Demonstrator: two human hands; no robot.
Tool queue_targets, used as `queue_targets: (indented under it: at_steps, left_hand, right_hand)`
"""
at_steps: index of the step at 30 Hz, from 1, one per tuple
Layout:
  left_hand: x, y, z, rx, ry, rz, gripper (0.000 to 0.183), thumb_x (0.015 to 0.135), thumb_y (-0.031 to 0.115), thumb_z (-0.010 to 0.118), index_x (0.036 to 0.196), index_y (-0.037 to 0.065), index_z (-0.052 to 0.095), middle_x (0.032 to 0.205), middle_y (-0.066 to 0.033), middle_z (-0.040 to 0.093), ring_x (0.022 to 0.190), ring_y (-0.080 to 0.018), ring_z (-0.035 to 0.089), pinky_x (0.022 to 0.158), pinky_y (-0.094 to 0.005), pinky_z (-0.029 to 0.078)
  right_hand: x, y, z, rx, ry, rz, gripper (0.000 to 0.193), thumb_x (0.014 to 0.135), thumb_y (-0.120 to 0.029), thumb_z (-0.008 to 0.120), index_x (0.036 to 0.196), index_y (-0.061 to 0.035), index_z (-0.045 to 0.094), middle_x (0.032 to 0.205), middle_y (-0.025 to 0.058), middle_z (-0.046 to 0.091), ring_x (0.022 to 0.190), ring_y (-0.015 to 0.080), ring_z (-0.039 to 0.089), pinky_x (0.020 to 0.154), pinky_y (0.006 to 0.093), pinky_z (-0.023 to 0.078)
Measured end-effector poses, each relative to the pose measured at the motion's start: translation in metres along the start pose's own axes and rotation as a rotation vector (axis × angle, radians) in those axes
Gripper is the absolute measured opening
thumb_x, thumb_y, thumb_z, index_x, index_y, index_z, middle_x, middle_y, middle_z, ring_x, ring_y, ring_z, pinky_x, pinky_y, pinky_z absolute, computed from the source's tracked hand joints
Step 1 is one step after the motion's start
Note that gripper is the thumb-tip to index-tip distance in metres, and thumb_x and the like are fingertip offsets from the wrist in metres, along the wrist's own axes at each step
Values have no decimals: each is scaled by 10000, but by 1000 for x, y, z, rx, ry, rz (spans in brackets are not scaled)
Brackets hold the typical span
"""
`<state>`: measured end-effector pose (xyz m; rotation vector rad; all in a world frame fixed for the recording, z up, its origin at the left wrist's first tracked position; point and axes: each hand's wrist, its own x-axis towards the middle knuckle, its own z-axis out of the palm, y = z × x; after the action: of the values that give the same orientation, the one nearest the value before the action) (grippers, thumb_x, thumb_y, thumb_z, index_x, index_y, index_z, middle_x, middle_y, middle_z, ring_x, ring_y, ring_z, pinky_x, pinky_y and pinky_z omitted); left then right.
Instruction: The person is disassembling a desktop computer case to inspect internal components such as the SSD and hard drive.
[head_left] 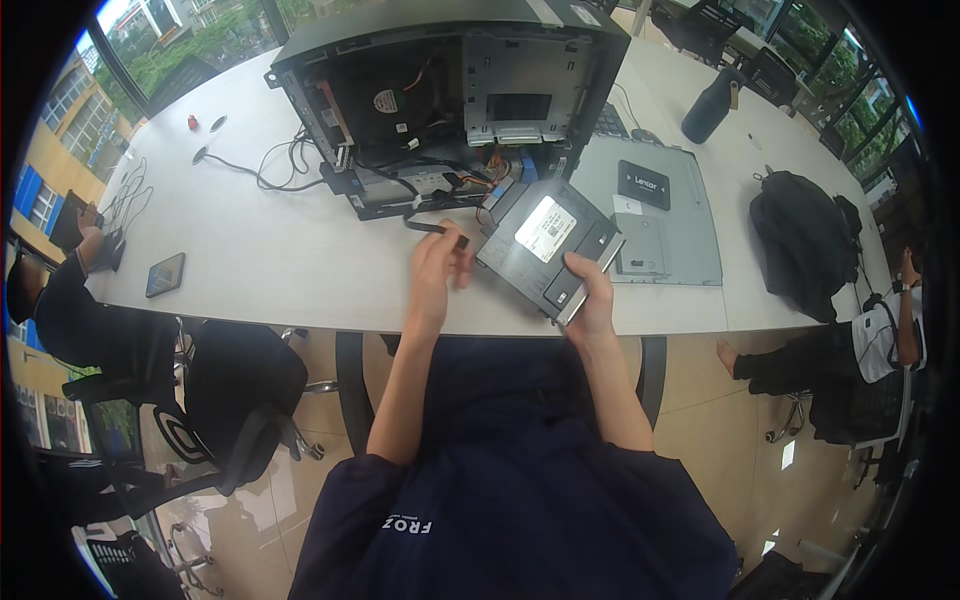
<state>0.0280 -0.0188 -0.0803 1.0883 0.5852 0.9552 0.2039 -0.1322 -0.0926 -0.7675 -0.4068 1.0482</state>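
Note:
My right hand [592,290] grips the near right edge of a flat, dark computer drive [520,265] with a white label, thumb on top. The drive is tilted in front of an opened desktop computer case [450,35]. Beside the drive's left corner, the fingers of my left hand [437,262] are closed on a flat black cable [425,227]. The cable runs back toward the case. Coloured wires and a blue connector [528,165] show between the case and the drive; whether they join the drive is hidden.
Right of the drive, a grey metal side panel [690,235] bears a small black solid-state drive [643,186]. Farther right are a dark bottle [712,105] and a black backpack [805,245]. A phone [166,275] and loose cables lie left. Other people sit at both sides.

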Motion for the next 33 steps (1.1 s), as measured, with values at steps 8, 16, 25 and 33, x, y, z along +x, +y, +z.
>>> queue_targets:
  at_steps: [8,16,25,33]
  left_hand:
    - [12,-16,-9,-27,-69,61,163,912,163,489,889,56,610,802,13,560,759,-63,507,630,-238,368]
    - [6,-4,10,199,-54,-79,268,998,406,549,882,178,628,741,127,475,687,-1,404,585,-202,293]
    - [6,-10,8,193,-18,-54,249,991,396,545,932,178,649,782,122,497,690,12,395,566,-189,251]
    - [-1,-5,19,170,97,-98,289,1010,362,516,1017,111,658,858,64,620,778,-9,559,635,-178,388]
  right_hand:
    - [-5,1,8,-104,-15,-64,571,879,-152,603,1394,28,432,1275,170,584,1158,282,615,981,411,521]
    - [-5,1,10,-48,-34,-27,507,876,-83,635,1336,40,460,1209,150,603,1102,234,623,934,354,513]
    - [-6,0,14,-87,-48,-34,502,882,-94,649,1334,33,472,1217,150,608,1108,232,623,955,355,507]
    - [-5,-2,17,-68,-41,-6,451,882,-105,653,1285,48,519,1181,147,631,1073,223,638,916,347,514]
